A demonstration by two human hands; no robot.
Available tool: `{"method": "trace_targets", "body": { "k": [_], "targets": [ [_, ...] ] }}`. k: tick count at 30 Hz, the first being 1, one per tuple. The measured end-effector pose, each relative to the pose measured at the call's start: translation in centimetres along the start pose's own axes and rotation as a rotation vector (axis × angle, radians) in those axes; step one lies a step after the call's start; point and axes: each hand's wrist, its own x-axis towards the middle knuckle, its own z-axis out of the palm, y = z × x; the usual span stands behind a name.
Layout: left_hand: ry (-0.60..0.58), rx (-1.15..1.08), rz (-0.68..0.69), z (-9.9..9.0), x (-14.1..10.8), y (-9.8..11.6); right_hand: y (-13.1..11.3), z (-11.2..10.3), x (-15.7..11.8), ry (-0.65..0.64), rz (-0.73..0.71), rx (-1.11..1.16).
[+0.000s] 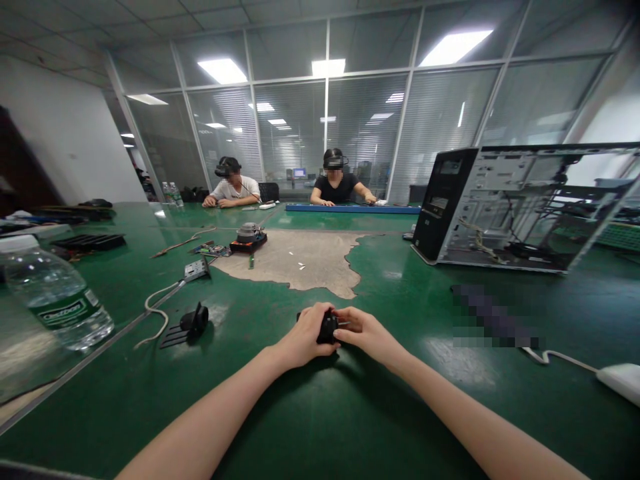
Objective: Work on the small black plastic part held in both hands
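My left hand is closed over a small black object just above or on the green table top; I cannot tell which. Much of the object lies under the fingers, and its kind does not show. From the other side, my right hand has its thumb and fingertips pressed to the object's right end. To the left stands a black plastic part with a round body and several flat prongs. Beyond my hands, a bare tan patch shows through the green surface.
An opened computer case stands at the right. A water bottle is at the left. A metal part with a cable and a CPU cooler lie farther off. Two people sit across the table. A white power strip lies right.
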Motion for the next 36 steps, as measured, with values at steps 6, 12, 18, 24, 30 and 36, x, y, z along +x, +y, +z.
{"method": "trace_targets", "body": {
  "k": [6, 12, 18, 24, 30, 36],
  "targets": [
    [-0.01, -0.004, -0.005, -0.09, 0.07, 0.18, 0.02, -0.18, -0.23, -0.072, -0.051, 0.009],
    [-0.028, -0.017, 0.0, -0.22, 0.28, 0.17, 0.03, 0.35, -0.55, -0.013, -0.02, 0.0],
    [-0.018, -0.015, -0.001, -0.17, 0.16, -0.01, 0.57, 0.18, -0.36, -0.032, -0.007, 0.0],
    [-0.041, 0.013, 0.028, -0.49, 0.07, 0.18, 0.48, 0.22, -0.49, -0.01, -0.041, 0.024],
    [-0.023, 0.165, 0.031, -0.62, 0.11, 0.38, -0.06, 0.62, -0.79, 0.01, -0.069, 0.041],
    [-0.027, 0.279, 0.009, -0.56, 0.12, 0.37, 0.22, 0.68, -0.59, 0.036, -0.094, 0.021]
  ]
}}
